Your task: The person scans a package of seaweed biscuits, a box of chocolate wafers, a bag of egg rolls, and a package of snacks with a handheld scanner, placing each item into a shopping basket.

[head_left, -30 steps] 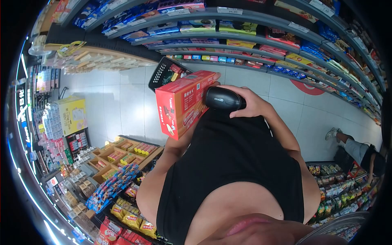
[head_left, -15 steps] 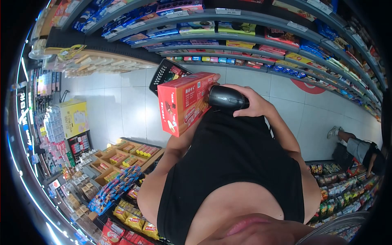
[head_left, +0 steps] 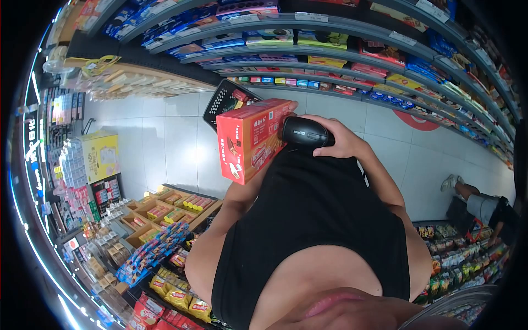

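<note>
Red box (head_left: 256,137) turned slightly, end face (head_left: 232,151) showing wider

The tank top (head_left: 324,220) is black, with a big round neck. A thin white strip (head_left: 363,175) shows at one side. The right hand (head_left: 344,138) is bare.

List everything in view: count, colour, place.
Red box: one, red, centre
Handheld device: one, black, beside red box
Basket: one, black, beyond red box
Shelves: several, grey, ahead
Packets: many, multicoloured, on shelves
Carton: one, yellow, left
Compartmented display: one, brown, lower left
Floor: one, grey, below
Floor marking: one, red, right
Other person: one, black-grey clothes, far right
Top: one, black, on wearer
Left grip: one, bare, mostly behind red box
Right grip: one, bare, on handheld device
</note>
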`<move>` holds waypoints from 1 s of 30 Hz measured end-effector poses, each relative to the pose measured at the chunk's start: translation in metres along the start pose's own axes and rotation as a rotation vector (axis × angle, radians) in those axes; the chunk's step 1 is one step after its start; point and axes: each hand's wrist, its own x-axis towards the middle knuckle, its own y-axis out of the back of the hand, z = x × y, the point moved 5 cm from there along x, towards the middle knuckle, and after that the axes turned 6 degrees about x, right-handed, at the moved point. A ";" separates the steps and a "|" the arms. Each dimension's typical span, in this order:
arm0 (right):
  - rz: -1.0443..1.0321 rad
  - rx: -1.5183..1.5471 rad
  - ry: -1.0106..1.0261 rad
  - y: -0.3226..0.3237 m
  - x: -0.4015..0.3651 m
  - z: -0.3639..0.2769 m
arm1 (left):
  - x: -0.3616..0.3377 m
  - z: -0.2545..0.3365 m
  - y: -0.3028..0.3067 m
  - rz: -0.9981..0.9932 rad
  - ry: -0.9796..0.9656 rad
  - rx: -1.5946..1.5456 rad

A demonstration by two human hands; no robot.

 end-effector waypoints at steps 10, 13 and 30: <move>-0.029 0.053 0.061 -0.003 0.002 -0.005 | -0.002 -0.002 0.000 -0.003 -0.009 -0.014; -0.031 0.053 0.032 -0.002 0.001 -0.005 | -0.001 -0.003 0.001 -0.003 -0.011 -0.016; 0.013 0.038 0.035 0.007 -0.007 0.003 | 0.010 -0.009 0.004 -0.015 -0.006 -0.069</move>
